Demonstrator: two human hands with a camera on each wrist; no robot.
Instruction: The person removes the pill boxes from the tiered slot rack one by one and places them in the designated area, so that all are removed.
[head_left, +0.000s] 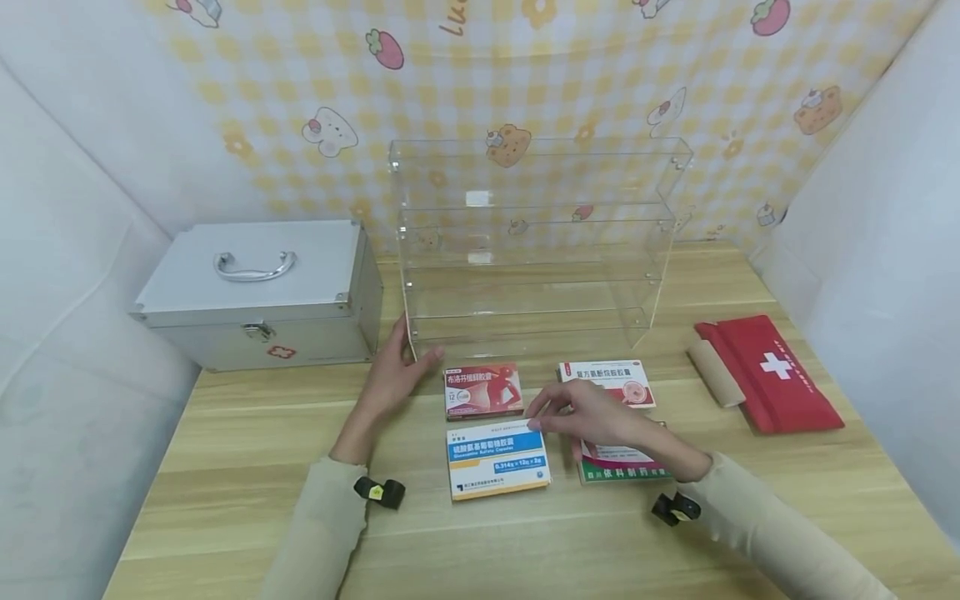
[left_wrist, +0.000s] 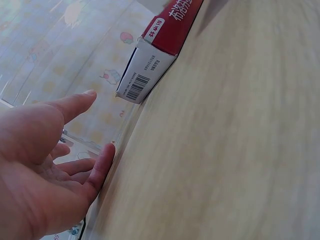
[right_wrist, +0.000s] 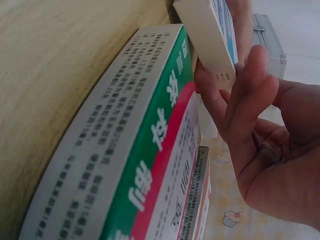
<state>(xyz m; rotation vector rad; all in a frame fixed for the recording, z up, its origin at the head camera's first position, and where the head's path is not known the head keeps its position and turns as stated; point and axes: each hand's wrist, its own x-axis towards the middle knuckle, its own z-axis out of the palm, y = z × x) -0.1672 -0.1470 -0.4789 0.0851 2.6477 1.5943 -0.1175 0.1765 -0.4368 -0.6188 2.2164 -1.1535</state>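
A blue-and-white medicine box point(head_left: 498, 460) lies face up on the table. My right hand point(head_left: 588, 412) pinches its far right corner; the right wrist view shows the fingers point(right_wrist: 250, 90) at the end of this white box point(right_wrist: 207, 42). Beside the lower left corner of a clear acrylic tiered rack point(head_left: 525, 275) is my left hand point(head_left: 390, 375), its fingers loosely extended and holding nothing. A red medicine box point(head_left: 483, 392) sits just right of the left hand. Under the right forearm is a green-and-white medicine box point(head_left: 626, 467), partly hidden.
Another white-and-red medicine box point(head_left: 607, 383) lies behind the right hand. On the left stands a silver metal case point(head_left: 251, 292) with a handle. A red pouch point(head_left: 776, 375) with a white cross and a tan roll point(head_left: 716, 372) lie at the right.
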